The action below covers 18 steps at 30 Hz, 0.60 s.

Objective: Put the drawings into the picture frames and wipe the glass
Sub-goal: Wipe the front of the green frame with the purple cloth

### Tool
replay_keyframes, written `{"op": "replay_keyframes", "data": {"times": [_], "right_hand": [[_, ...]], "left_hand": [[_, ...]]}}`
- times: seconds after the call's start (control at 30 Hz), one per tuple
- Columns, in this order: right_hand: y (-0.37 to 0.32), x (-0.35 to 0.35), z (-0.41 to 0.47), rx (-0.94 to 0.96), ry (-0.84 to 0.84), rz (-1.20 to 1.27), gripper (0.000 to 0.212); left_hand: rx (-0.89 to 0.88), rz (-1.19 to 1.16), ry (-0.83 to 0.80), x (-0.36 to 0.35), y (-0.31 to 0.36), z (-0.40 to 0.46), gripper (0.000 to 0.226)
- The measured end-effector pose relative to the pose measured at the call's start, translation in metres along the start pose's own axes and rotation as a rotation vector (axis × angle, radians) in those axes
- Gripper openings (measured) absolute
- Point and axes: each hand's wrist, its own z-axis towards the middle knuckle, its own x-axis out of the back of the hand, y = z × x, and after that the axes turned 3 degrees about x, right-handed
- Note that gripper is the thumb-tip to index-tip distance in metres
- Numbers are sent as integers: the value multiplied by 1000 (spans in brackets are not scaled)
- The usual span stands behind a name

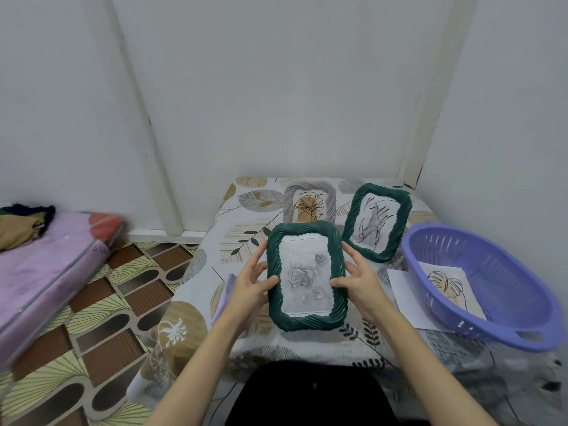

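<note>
I hold a dark green twisted-rim picture frame [307, 319] upright above the table, with a grey rose drawing behind its glass. My left hand [250, 287] grips its left edge, thumb on the front. My right hand [356, 282] grips its right edge the same way. A second green frame [396, 219] with a scribble drawing stands tilted at the back right. A grey frame [290, 199] with a brown flower drawing stands behind the held one. A lilac cloth [226, 290] lies under my left wrist, partly hidden.
A purple plastic basket [504, 330] sits at the right on a sheet of paper [405, 290], with a leaf drawing [451, 287] inside it. The leaf-patterned tablecloth [252, 210] covers the table. A pink mattress [46, 272] lies at the left on the patterned floor.
</note>
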Motion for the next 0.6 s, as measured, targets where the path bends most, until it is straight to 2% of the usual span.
{"op": "replay_keyframes", "data": {"times": [0.23, 0.4, 0.6], "right_hand": [[-17, -35, 28, 217, -126, -72, 99], [-14, -72, 65, 233, -211, -130, 93], [7, -107, 144, 258, -210, -100, 92]], "left_hand": [[-72, -27, 16, 29, 17, 10, 74], [-82, 4, 74, 65, 36, 34, 71], [-107, 2, 168, 108, 42, 88, 70]]}}
